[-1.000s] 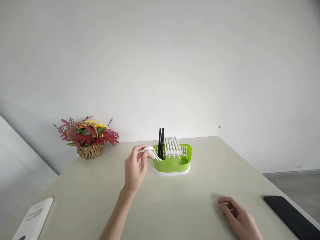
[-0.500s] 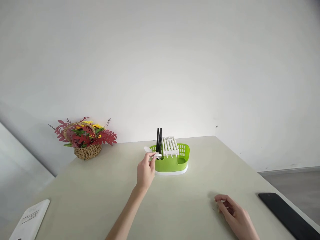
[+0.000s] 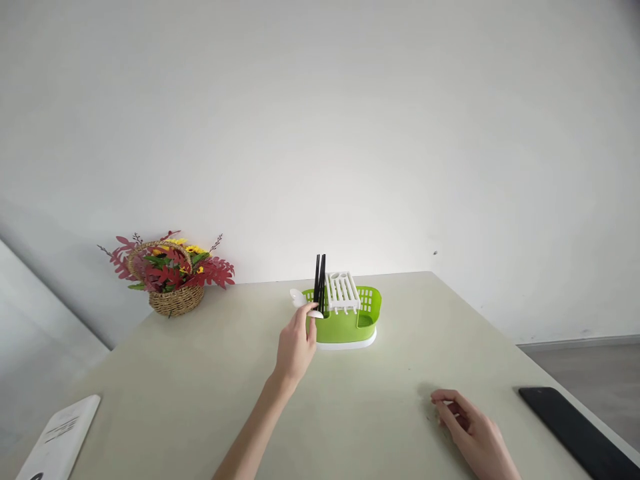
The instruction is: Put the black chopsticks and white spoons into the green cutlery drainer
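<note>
A green cutlery caddy (image 3: 345, 327) on a white base stands at the middle of the table, with a white slotted insert (image 3: 342, 292) on top and black chopsticks (image 3: 319, 281) standing upright in its left end. My left hand (image 3: 295, 350) reaches to the caddy's left end and pinches a white spoon (image 3: 303, 301), whose bowl sticks out to the left over the rim. My right hand (image 3: 473, 437) rests on the table near the front right, fingers loosely curled, holding nothing I can see.
A wicker basket of red and yellow flowers (image 3: 170, 277) sits at the back left. A white booklet (image 3: 57, 437) lies at the front left edge. A black phone (image 3: 575, 430) lies at the front right edge. The pale table (image 3: 200, 387) ends at a white wall.
My left hand has carried the white spoon rightward to the caddy's left end and lowered its handle there. The right hand has stayed put.
</note>
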Motion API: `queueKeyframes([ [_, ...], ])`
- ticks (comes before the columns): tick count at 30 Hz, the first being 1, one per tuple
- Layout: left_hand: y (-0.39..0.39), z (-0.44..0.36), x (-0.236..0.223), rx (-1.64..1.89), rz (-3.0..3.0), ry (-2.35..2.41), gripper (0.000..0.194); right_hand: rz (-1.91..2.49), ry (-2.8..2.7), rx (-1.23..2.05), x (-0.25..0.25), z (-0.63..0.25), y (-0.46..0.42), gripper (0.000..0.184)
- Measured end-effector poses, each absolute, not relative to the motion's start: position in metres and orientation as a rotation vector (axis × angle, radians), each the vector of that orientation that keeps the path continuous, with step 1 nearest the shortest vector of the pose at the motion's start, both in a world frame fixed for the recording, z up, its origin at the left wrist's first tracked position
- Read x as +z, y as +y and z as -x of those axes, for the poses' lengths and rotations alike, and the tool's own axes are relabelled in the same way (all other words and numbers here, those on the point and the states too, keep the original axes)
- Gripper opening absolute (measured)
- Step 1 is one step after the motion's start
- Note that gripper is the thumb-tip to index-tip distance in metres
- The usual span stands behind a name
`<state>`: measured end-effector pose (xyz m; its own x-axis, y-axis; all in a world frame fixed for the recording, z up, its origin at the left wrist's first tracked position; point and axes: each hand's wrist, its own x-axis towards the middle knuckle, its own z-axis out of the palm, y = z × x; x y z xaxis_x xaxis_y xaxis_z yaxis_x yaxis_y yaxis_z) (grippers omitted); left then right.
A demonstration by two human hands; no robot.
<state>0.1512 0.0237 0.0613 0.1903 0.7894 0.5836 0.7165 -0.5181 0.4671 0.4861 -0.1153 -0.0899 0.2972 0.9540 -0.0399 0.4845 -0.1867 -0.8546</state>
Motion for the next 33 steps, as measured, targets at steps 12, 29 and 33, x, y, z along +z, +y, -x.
queueKeyframes([
  [12, 0.014, -0.079, -0.008, 1.130, -1.755, 1.572, 0.032, 1.808, -1.367, 0.591, -0.067, -0.464, -0.119, 0.037],
  [29, -0.007, -0.061, -0.021, 1.004, -1.881, 1.489, 0.028, 1.728, -1.996, -0.412, -0.050, -0.362, -0.001, 0.077],
  [33, -0.008, -0.062, -0.021, 1.012, -1.909, 1.492, 0.028, 1.781, -2.042, -0.476, -0.058, -0.368, 0.006, 0.071],
])
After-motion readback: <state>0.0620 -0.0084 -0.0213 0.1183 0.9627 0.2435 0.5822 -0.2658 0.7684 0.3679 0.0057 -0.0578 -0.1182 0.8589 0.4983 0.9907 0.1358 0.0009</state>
